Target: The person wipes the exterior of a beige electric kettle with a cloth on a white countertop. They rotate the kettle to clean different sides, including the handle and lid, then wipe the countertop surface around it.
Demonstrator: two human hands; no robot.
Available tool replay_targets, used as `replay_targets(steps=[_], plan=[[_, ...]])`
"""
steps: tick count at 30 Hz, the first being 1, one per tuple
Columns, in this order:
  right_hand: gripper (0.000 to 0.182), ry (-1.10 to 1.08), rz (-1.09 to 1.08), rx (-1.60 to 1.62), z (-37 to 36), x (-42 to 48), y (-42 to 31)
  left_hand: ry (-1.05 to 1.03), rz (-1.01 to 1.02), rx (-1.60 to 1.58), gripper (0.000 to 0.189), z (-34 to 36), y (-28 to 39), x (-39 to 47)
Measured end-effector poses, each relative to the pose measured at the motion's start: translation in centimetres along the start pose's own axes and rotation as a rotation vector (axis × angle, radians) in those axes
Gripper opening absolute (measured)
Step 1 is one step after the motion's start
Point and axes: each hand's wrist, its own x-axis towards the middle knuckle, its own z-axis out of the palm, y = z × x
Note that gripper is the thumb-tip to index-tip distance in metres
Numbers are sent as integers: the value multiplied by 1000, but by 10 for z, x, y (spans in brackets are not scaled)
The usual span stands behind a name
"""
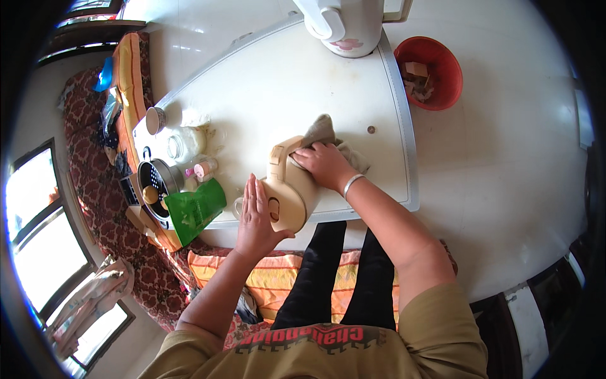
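Observation:
A cream-coloured kettle or jug (291,196) with a handle is tilted over near the front edge of the white table (265,90). My left hand (257,220) lies flat along its left side, fingers straight, thumb at its lower end. On the kettle's far right part, beside the handle, my right hand (324,166) presses a grey-brown cloth (322,130); part of the cloth is bunched under and behind the wrist. The right fingertips are partly hidden by the cloth and the kettle's edge.
Left on the table are a patterned cup (156,120), a glass jar (184,144), small bottles (206,169), a steamer pot (161,182) and a green pouch (196,208). A large white thermos-type pot (348,28) stands at the back. A red bin (442,71) is right of the table.

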Motion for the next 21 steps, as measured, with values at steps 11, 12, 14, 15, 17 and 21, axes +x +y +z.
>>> replay_targets(steps=[11, 12, 14, 15, 17, 21], plan=[[39, -186, 367, 309, -16, 3, -13, -21, -40, 46, 135, -2, 6, 2], [38, -103, 381, 335, -10, -6, -9, -20, -39, 47, 135, -1, 5, 2], [34, -308, 611, 562, -32, -17, -5, -17, -49, 46, 135, 1, -1, -1], [33, -408, 732, 670, -43, -26, -1, -23, -46, 47, 135, 0, 0, -3], [33, -141, 839, 999, -53, -41, -17, -19, -41, 54, 134, -2, 0, -1], [38, 373, 146, 751, -62, -40, -71, -5, -29, 37, 134, -1, 0, -3]])
